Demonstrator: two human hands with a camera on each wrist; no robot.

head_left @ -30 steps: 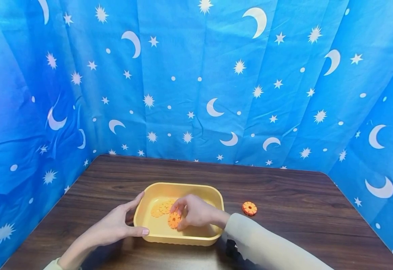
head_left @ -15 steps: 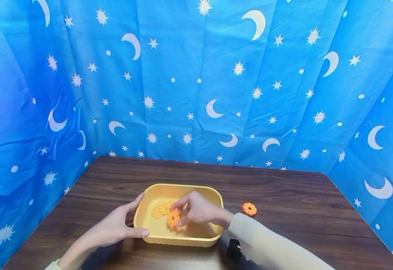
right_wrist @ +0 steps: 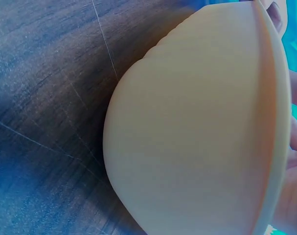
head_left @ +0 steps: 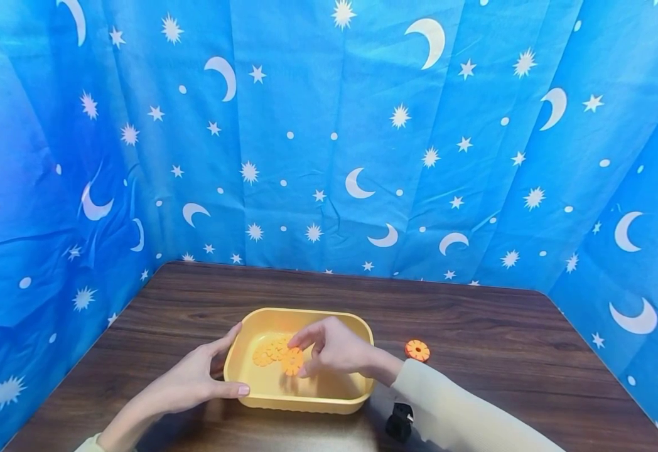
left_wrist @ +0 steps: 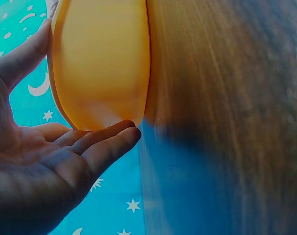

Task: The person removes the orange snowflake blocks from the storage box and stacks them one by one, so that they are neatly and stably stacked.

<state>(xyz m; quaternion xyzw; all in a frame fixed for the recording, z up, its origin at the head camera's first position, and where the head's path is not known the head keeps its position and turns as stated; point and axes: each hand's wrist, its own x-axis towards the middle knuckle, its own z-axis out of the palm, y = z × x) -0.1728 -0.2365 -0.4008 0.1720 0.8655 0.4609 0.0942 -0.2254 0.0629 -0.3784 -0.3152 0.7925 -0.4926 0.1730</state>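
Observation:
A yellow plastic bin (head_left: 329,402) sits on the table, with several flat orange notched discs (head_left: 262,355) lying in its left part. My left hand (head_left: 196,376) holds the bin's left end, thumb over the near rim and fingers at the far corner. In the left wrist view, those fingers (left_wrist: 106,142) lie against the end wall. My right hand (head_left: 331,348) reaches inside the bin and pinches an orange notched disc (head_left: 292,362) between thumb and fingertips. In the right wrist view, the bin's wall (right_wrist: 197,122) hides most of that hand.
A short stack of orange notched discs (head_left: 417,350) stands on the dark wooden table (head_left: 476,389), right of the bin. A small black object (head_left: 399,422) shows beside the right sleeve. Blue curtains (head_left: 306,125) with moons and stars enclose the table's back and sides.
My right hand and sleeve have shifted slightly right and up, and the pinched disc has risen a little. The left hand and bin stay in place.

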